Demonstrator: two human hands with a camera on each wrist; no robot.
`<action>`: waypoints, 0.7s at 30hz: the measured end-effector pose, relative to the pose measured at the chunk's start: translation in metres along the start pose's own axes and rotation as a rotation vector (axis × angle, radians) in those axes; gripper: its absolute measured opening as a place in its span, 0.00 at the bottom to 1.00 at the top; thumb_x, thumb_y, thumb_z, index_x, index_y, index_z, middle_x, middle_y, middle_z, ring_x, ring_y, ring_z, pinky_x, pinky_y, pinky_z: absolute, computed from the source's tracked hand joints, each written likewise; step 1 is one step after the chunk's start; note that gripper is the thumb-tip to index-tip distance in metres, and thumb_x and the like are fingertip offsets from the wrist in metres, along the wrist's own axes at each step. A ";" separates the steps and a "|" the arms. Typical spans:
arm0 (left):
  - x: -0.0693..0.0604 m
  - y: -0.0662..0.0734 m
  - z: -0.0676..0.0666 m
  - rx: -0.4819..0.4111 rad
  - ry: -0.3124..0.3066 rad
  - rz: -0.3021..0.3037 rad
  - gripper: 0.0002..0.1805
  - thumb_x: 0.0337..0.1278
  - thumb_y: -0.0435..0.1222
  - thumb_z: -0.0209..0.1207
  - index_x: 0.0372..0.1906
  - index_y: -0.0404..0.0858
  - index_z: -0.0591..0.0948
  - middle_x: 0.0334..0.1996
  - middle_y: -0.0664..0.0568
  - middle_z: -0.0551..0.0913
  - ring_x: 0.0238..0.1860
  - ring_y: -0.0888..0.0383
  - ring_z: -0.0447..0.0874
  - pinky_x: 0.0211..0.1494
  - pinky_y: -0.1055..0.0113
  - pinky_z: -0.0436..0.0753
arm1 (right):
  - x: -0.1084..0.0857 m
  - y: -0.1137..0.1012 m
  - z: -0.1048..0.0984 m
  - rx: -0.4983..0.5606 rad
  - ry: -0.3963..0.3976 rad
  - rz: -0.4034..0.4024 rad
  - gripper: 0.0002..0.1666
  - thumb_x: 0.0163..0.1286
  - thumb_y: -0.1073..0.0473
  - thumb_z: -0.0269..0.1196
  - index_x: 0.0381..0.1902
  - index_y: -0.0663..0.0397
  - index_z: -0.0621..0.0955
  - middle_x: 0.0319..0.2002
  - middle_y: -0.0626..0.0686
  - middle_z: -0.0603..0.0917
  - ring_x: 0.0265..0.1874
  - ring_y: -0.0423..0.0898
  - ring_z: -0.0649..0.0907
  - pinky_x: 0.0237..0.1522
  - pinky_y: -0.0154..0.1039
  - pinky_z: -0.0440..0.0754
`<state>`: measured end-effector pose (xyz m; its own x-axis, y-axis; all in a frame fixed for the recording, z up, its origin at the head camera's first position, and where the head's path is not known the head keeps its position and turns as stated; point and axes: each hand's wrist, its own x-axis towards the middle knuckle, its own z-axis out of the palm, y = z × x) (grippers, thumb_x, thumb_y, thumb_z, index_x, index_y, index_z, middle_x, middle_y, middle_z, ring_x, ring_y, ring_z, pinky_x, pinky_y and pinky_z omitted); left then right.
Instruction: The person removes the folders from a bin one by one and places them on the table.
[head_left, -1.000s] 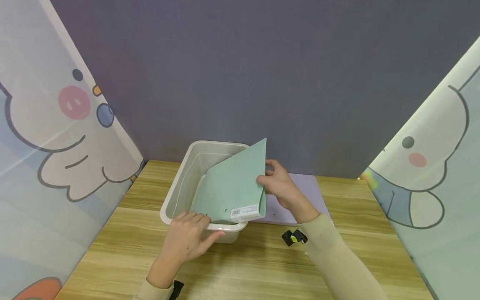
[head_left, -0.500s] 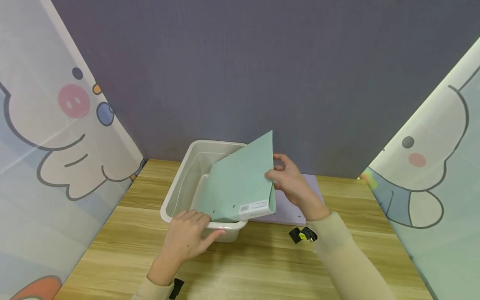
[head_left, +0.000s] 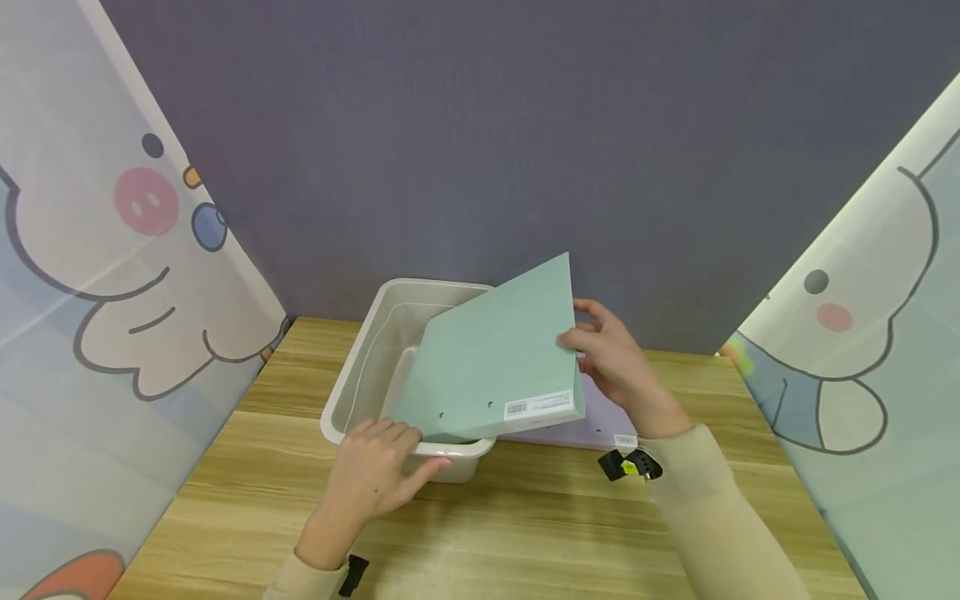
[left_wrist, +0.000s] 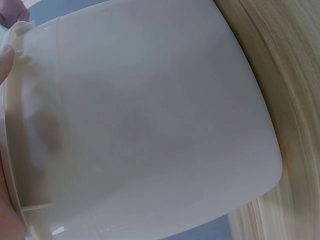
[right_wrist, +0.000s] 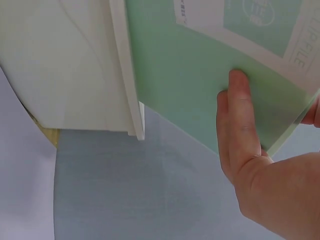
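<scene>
A green file folder [head_left: 491, 358] with a white barcode label [head_left: 538, 406] on its spine leans over the right rim of a white plastic bin [head_left: 360, 367], its left part still inside. My right hand [head_left: 618, 362] pinches the folder's right edge, thumb on the upper face. In the right wrist view the fingers of the right hand [right_wrist: 245, 135] lie along the printed underside. My left hand [head_left: 375, 475] grips the bin's near rim, fingers over it and thumb outside. In the left wrist view the bin's outer wall [left_wrist: 150, 110] fills most of the picture.
A purple folder [head_left: 603, 417] lies flat on the wooden table [head_left: 510, 525] right of the bin, partly under the green one. A dark grey panel [head_left: 480, 142] rises behind the table. Cartoon-printed sheets [head_left: 75, 333] stand at both sides.
My right hand has moved right and slightly up, drawing the green folder further out over the bin's right rim. More of the purple folder's right end shows. The left hand has stayed put.
</scene>
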<state>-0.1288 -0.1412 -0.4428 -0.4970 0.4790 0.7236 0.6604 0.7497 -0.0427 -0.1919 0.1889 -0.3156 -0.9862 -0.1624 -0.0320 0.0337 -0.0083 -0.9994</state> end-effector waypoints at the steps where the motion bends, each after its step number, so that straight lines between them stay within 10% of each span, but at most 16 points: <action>1: 0.000 0.000 0.000 0.001 0.001 0.000 0.33 0.65 0.68 0.51 0.19 0.45 0.75 0.15 0.59 0.74 0.18 0.58 0.74 0.24 0.64 0.71 | -0.001 -0.001 -0.002 0.005 -0.002 -0.002 0.42 0.64 0.72 0.59 0.74 0.60 0.57 0.48 0.58 0.81 0.36 0.46 0.85 0.36 0.39 0.84; 21: 0.000 0.001 -0.001 0.016 0.007 -0.001 0.33 0.64 0.68 0.51 0.17 0.46 0.70 0.15 0.60 0.72 0.17 0.59 0.70 0.24 0.64 0.68 | -0.019 -0.018 -0.041 0.144 0.001 -0.016 0.33 0.70 0.74 0.55 0.69 0.55 0.59 0.46 0.53 0.82 0.35 0.44 0.86 0.37 0.39 0.86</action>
<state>-0.1276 -0.1412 -0.4424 -0.4936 0.4746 0.7288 0.6506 0.7576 -0.0528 -0.1810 0.2330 -0.2975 -0.9870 -0.1597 -0.0163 0.0409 -0.1525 -0.9875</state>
